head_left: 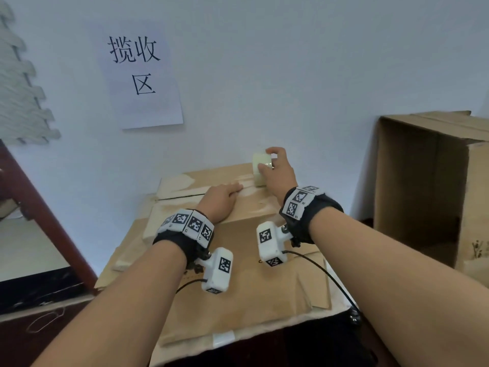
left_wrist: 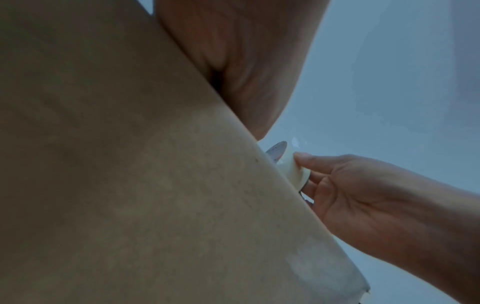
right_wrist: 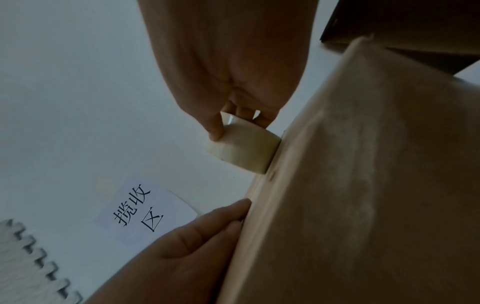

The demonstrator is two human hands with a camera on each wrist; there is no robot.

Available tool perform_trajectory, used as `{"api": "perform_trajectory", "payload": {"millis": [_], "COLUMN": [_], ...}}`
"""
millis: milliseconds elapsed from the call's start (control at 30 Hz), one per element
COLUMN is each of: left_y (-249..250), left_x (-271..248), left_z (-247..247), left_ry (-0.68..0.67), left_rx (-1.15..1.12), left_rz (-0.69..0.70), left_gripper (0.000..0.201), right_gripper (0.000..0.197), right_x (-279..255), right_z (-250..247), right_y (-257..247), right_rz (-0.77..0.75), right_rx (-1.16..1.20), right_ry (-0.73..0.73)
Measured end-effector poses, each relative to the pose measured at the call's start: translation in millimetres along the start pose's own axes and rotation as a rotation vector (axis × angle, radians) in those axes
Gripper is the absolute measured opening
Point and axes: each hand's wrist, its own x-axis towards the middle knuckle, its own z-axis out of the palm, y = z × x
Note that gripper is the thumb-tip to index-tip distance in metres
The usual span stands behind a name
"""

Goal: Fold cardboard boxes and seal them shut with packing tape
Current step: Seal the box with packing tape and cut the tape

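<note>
Pressing flat on the cardboard box (head_left: 238,205) at 12 o'clock, your left hand (head_left: 221,198) lies with straight fingers along the taped seam. Just beyond, toward 1 o'clock, your right hand (head_left: 280,172) pinches the tape roll (head_left: 260,168), standing on the box's far edge.

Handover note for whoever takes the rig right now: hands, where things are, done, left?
Left hand: flat, fingers straight, pressing the top of the box beside the seam.
Right hand: grips the tape roll, which stands on the box top at its far end.
Done: top flaps are folded down; glossy tape lies along the seam between the hands.
Left: whether the strip is cut from the roll cannot be told; finish, cut and smooth it. A large open box stands at right.
</note>
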Motion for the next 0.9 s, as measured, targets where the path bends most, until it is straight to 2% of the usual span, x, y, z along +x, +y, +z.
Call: {"api": "perform_trajectory", "payload": {"millis": [133,300,467,600,667,733,767,900], "left_y": [-23,-76,-98,-102,-103,-103,-104,-102], "left_x": [-12,-39,-50,-53,-55,-55,-54,-54], "left_z": [-13,-38,-49,-46,-44,-43,-43,-42], "left_ry": [0.0,0.033,0.03,0.074,0.099,0.127,0.14,0.16], "left_rx": [0.01,0.084,0.026,0.007,0.008,0.004,0.002,0.029], "left_rz": [-0.034,-0.224,-0.378,-0.394,-0.396,-0.395,-0.397,-0.395], "left_gripper": [0.038,0.041,0.049,0.047,0.045,0.044,0.044,0.042], "right_gripper": [0.033,0.033,0.033,0.031,0.033,0.039,0.041,0.037], "right_x": [1,-4,-11,-14,-14,-15,-15,-15], "right_z": [1,5,7,1,-5,-14,-17,-21], "right_y": [1,1,3,6,7,6,7,26], "right_rz": [0.005,0.013,-0.007,-0.04,-0.083,-0.114,-0.09,0.056], "right_rx": [-0.015,0.009,-0.003,0.023,0.008,-0.113,-0.185,-0.334], "right_ry": [0.007,0.0,0.001,0.035,0.163,0.318,0.351,0.252]}}
